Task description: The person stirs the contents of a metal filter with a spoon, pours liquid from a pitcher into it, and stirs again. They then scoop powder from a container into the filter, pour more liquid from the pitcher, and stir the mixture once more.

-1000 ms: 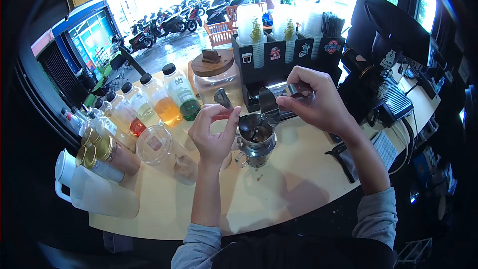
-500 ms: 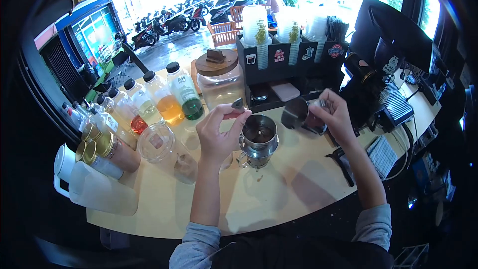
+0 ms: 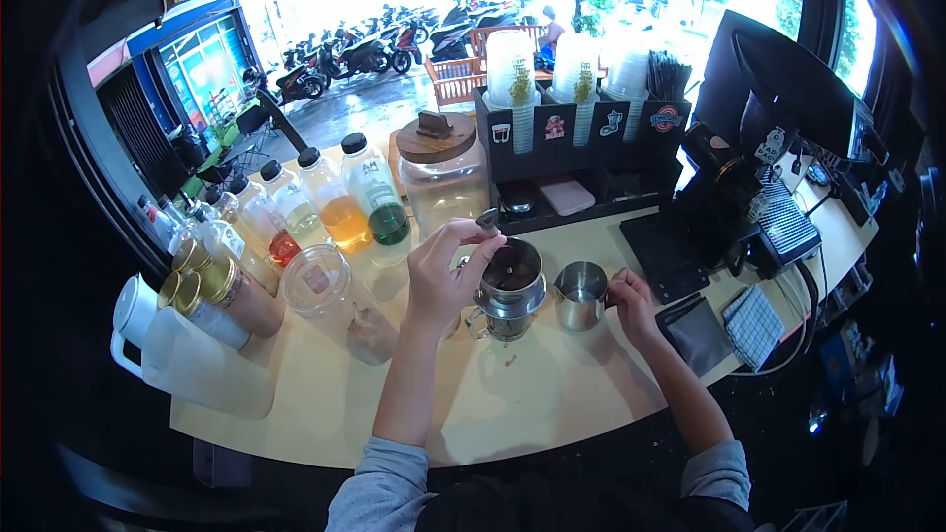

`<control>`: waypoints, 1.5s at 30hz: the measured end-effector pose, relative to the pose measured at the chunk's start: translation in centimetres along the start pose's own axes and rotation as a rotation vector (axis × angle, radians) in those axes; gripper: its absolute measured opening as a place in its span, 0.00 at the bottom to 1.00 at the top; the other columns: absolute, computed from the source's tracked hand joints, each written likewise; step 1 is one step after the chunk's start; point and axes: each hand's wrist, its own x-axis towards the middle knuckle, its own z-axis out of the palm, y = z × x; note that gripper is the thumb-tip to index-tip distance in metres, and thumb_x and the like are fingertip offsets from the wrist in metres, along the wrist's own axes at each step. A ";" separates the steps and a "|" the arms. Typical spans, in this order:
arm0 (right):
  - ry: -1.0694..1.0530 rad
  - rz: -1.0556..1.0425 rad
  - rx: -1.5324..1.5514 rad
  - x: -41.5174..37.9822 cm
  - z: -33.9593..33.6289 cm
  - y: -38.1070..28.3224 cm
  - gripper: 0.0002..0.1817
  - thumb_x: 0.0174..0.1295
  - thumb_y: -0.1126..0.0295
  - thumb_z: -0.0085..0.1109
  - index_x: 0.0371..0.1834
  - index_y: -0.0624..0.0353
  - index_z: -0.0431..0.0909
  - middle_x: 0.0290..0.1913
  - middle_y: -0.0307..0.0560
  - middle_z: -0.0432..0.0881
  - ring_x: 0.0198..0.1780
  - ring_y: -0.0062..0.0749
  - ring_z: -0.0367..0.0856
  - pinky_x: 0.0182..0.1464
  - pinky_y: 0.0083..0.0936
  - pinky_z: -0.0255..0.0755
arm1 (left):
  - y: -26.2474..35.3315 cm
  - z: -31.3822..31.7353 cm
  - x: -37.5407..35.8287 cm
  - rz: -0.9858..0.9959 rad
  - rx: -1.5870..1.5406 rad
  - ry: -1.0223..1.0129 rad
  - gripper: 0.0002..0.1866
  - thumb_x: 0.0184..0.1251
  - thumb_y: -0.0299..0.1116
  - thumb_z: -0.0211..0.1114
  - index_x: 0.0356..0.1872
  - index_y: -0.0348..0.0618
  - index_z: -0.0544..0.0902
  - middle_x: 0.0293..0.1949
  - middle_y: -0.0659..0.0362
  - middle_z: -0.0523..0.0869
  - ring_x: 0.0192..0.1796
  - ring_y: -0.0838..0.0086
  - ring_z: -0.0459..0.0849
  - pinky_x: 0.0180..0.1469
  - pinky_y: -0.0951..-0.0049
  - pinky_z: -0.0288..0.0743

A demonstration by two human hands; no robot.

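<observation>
My left hand [image 3: 445,271] pinches the handle of a small metal utensil [image 3: 488,220] above a metal coffee dripper [image 3: 515,298]. The utensil's upper end sticks out over my fingers; its lower part is mostly hidden, so its exact kind cannot be told. Dark liquid or grounds show inside the dripper, which sits on a glass mug [image 3: 481,325]. To the right, my right hand [image 3: 634,305] is closed on the handle of a steel pitcher [image 3: 581,300]. The pitcher is upright, at or just above the counter, beside the dripper.
A clear plastic jar [image 3: 330,300] and syrup bottles [image 3: 345,222] stand left, near gold-lidded jars [image 3: 227,286] and a white jug [image 3: 202,374]. Behind are a wooden-lidded glass jar [image 3: 443,177] and black cup organizer [image 3: 591,163]. A coffee machine [image 3: 724,187] and checked cloth [image 3: 757,320] are right.
My right hand has lowered the pitcher from a raised, tilted position to upright beside the dripper. My left hand keeps its pinch on the utensil, shifted slightly. The view has shifted a little.
</observation>
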 end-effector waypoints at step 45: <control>-0.516 -0.798 -0.885 -3.0 13.3 -12.3 0.08 0.59 0.77 0.62 0.42 0.59 0.78 0.47 0.46 0.84 0.42 0.40 0.85 0.39 0.28 0.81 | -1.2 -0.2 -2.6 -0.369 0.015 -0.386 0.42 0.31 0.46 0.83 0.54 0.44 0.78 0.49 0.55 0.83 0.56 0.60 0.79 0.62 0.61 0.70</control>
